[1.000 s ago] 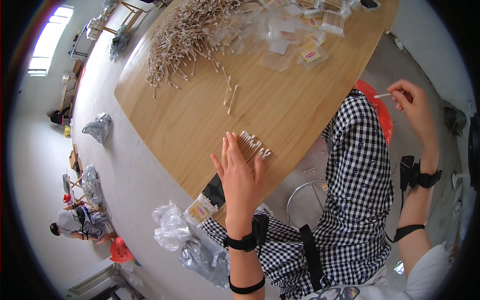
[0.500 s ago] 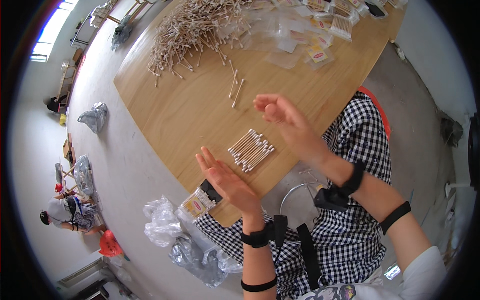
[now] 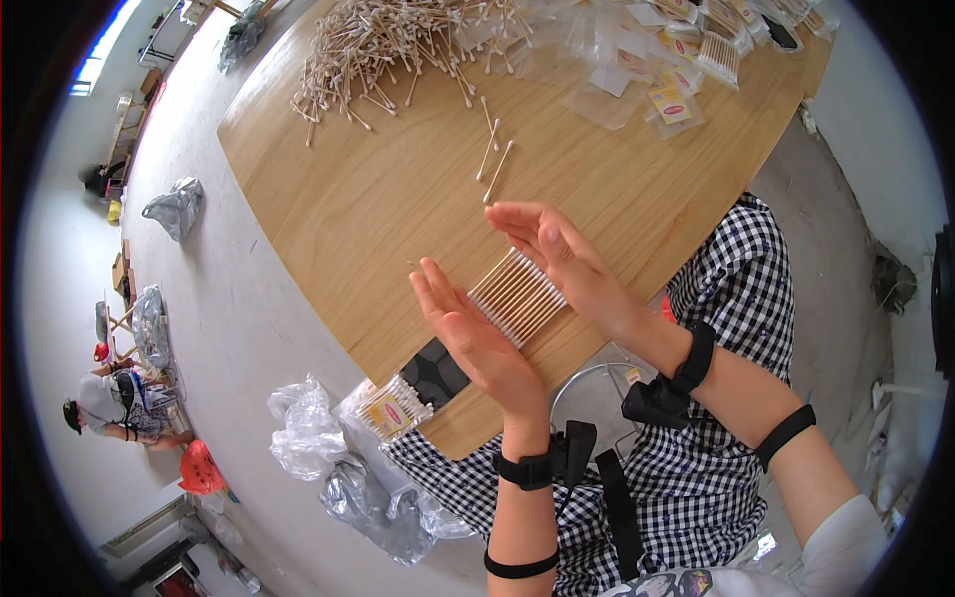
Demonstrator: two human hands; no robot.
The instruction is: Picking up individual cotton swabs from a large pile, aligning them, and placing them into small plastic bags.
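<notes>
A flat row of cotton swabs [image 3: 519, 300] lies side by side on the wooden table [image 3: 348, 239], between my two hands. My left hand [image 3: 479, 348] is open, its fingers stretched along the left ends of the row. Across from it my right hand [image 3: 562, 261] is open too, palm turned inward at the other ends, fingers straight. Both hands seem to touch the swab tips. A few loose swabs [image 3: 499, 171] lie beyond my right fingertips. Farther back spreads a big heap of swabs [image 3: 383, 60].
Clear plastic bags and labelled packets [image 3: 671, 104] cover the far right of the table. At the near left edge sit a filled swab packet [image 3: 395, 408] and a dark patterned flat object [image 3: 436, 370]. Plastic bags [image 3: 373, 497] lie below. Another person [image 3: 109, 403] sits far left.
My hands have come closer together around the swabs. The row, uneven before, now looks straighter and more aligned. The view has shifted slightly.
</notes>
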